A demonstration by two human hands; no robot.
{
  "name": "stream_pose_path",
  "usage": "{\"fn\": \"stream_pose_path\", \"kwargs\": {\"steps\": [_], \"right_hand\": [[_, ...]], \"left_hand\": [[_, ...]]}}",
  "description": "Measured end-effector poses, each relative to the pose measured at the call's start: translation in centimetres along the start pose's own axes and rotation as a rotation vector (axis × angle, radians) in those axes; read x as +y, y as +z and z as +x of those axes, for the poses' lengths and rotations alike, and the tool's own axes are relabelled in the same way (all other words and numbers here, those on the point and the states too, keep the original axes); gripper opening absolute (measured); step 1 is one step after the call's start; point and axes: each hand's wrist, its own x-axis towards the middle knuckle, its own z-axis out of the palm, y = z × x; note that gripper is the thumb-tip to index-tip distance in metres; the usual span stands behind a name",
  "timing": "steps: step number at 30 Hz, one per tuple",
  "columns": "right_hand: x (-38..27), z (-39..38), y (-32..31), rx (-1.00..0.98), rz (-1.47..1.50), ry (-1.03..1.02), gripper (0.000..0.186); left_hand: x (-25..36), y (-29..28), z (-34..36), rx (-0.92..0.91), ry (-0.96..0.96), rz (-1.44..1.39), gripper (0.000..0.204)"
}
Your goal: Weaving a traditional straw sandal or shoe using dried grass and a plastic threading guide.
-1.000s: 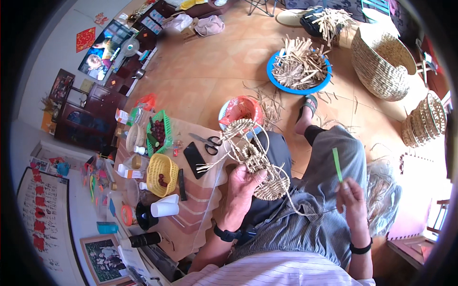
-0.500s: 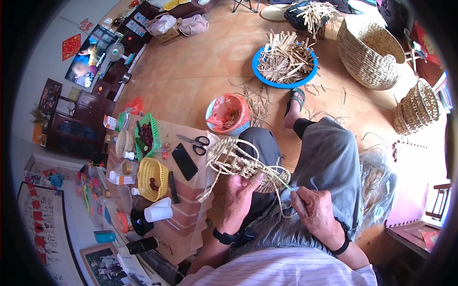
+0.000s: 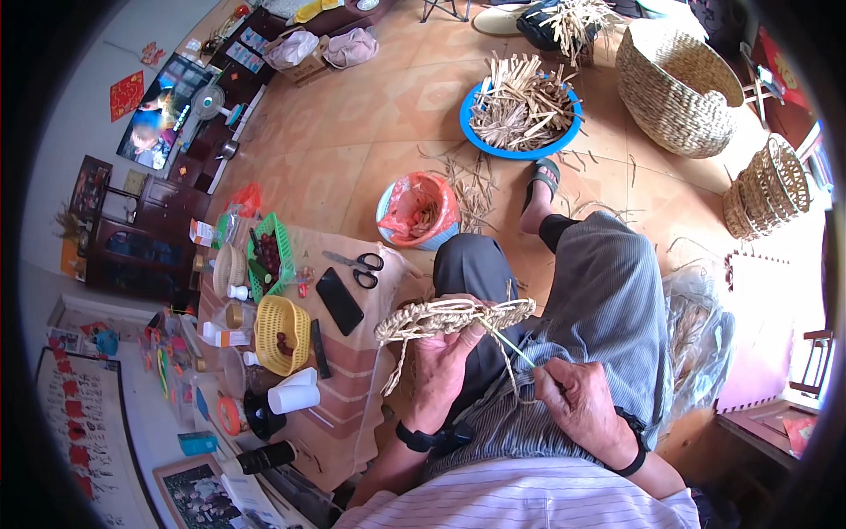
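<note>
My left hand (image 3: pixel 441 363) grips a woven straw piece (image 3: pixel 423 319) from below, over my lap. The piece is braided from twisted plant-fibre cord, seen nearly edge-on, and a twisted cord end (image 3: pixel 395 370) dangles at its left. My right hand (image 3: pixel 577 397) is closed on a thin, straight, pale-green piece (image 3: pixel 511 344), whose far end reaches the weaving by my left thumb. Whether it is a tool or a strand I cannot tell. A loose straw strand (image 3: pixel 511 375) hangs in a curve between the hands.
Left of my knees, a cloth-covered table holds scissors (image 3: pixel 365 269), a phone (image 3: pixel 339 300), a yellow basket (image 3: pixel 275 354) and a green basket (image 3: pixel 284 245). On the floor ahead stand a red-lined bucket (image 3: pixel 388 212), a blue basin (image 3: pixel 469 138) of dry straw and a large woven basket (image 3: pixel 648 115).
My left hand has tilted the woven piece from showing its open face to nearly edge-on. My right hand stays close by, still holding the green piece, now showing a longer stretch.
</note>
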Motion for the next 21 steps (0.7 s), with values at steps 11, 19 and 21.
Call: {"fn": "stream_pose_path", "kwargs": {"steps": [11,19,21], "right_hand": [[1.0,1.2,0.5,-0.342,1.013,0.581,0.039],[2.7,1.8,2.4,-0.228,0.837,0.462,0.036],[2.8,1.7,2.5,-0.186,0.721,0.365,0.034]], "left_hand": [[-0.1,0.4,-0.7,-0.063,-0.193,0.317,0.032],[-0.8,0.6,-0.5,-0.099,-0.259,0.265,0.044],[-0.9,0.5,-0.5,-0.104,-0.261,0.278,0.045]]}}
